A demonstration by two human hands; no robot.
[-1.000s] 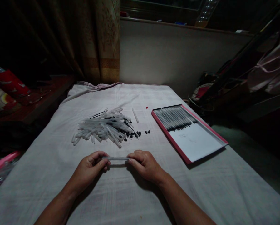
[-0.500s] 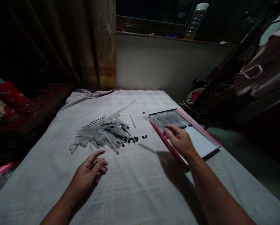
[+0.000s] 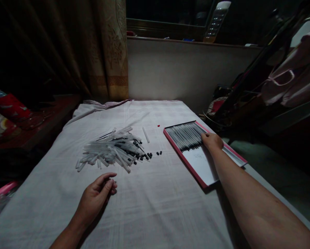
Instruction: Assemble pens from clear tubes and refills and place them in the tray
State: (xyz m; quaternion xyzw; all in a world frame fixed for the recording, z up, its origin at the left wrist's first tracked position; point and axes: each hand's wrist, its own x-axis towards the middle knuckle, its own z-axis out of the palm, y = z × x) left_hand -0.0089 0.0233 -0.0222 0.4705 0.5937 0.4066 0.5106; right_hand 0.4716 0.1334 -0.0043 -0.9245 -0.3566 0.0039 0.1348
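Note:
My left hand (image 3: 96,197) hovers over the cloth in front of a loose heap of clear tubes (image 3: 110,147), its fingers loosely bent and apart, holding nothing that I can see. Small black caps (image 3: 148,156) lie scattered along the heap's right edge. On the right, a shallow red-edged box (image 3: 186,168) holds a row of clear pens (image 3: 183,135) with black ends, side by side across its far half. My right hand (image 3: 212,141) is closed at the right end of that row, pinching a pen mostly hidden by the fingers.
A single clear tube (image 3: 146,135) and a tiny red cap (image 3: 158,126) lie between heap and box. White checked cloth (image 3: 149,207) covers the table. A dark side table (image 3: 40,121) stands left, a curtain (image 3: 115,52) behind, and a plastic bottle (image 3: 217,22) on the sill.
My right hand has moved right and away from me, from above the box's left side to the row's right end, carrying a pen. My left hand has barely shifted.

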